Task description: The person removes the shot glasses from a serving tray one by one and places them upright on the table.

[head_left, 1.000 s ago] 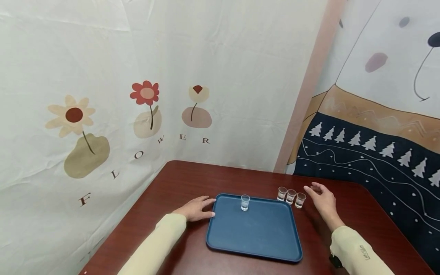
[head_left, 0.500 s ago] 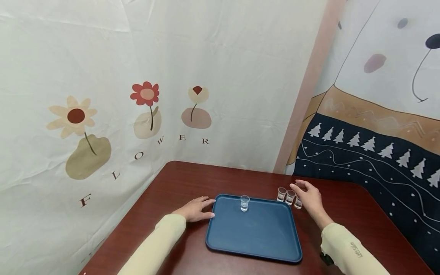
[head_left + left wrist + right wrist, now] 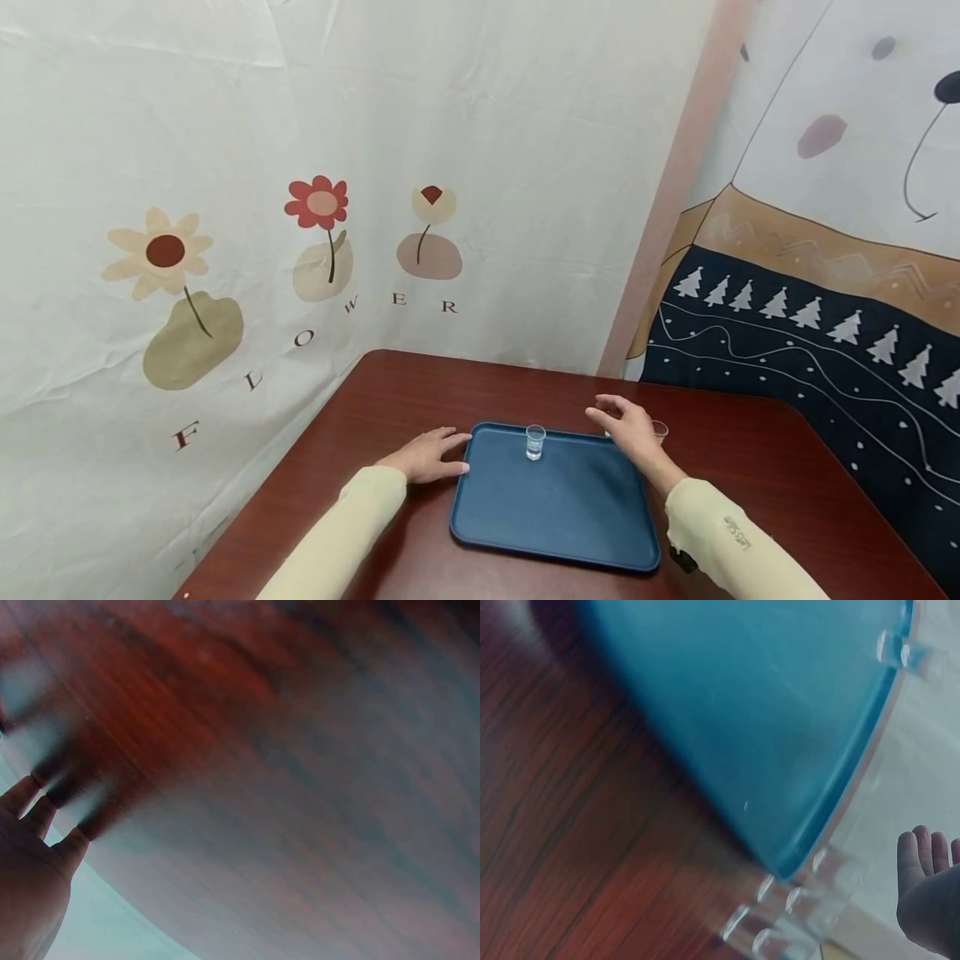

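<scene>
A blue tray [image 3: 555,508] lies on the table, with one small clear glass [image 3: 535,442] upright near its far edge. My left hand [image 3: 426,457] rests beside the tray's left edge, its fingertips at the rim and its fingers spread. Over the tray's far right corner hovers my right hand [image 3: 628,429], fingers loosely bent and holding nothing. It mostly hides three clear glasses in the head view; one glass [image 3: 660,431] shows behind it. The right wrist view shows that row of glasses [image 3: 776,941] by the tray corner, apart from the right hand [image 3: 930,896].
The dark red-brown table [image 3: 420,383] extends around the tray. A white flower-print curtain [image 3: 510,167] hangs along its far and left sides. A patterned cloth [image 3: 825,333] with trees stands behind its right side.
My right hand has moved left, from right of the three glasses to in front of them and above the tray corner. The left hand, tray and glass on it have stayed put.
</scene>
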Tool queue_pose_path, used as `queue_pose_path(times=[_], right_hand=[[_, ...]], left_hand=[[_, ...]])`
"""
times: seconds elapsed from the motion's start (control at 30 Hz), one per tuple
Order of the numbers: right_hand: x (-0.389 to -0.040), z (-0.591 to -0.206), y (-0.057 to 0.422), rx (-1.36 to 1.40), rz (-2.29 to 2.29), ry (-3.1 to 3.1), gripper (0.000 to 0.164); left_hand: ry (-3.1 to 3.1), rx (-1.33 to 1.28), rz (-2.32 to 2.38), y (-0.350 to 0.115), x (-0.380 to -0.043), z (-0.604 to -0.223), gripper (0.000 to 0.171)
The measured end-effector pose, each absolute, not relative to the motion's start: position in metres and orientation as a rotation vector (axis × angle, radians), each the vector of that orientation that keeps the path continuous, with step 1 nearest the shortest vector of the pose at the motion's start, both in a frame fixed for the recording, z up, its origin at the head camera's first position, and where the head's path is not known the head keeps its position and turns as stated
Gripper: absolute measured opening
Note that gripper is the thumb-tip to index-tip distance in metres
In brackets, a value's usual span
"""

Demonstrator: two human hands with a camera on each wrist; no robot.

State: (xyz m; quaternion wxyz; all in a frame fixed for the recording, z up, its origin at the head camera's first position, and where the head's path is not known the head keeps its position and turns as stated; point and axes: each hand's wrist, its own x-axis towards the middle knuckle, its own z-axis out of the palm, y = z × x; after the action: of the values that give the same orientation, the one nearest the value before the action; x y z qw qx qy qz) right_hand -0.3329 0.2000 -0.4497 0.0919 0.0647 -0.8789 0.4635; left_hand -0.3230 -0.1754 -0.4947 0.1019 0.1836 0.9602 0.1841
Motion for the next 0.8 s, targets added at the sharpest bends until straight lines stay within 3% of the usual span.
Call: queue_pose_path(times=[0.8], right_hand=[[-0.335, -0.486, 0.131, 0.347, 1.37, -2.824, 0.045]], left_hand=[[2.841, 0.553, 0.543, -0.175, -0.322, -0.497, 0.068]])
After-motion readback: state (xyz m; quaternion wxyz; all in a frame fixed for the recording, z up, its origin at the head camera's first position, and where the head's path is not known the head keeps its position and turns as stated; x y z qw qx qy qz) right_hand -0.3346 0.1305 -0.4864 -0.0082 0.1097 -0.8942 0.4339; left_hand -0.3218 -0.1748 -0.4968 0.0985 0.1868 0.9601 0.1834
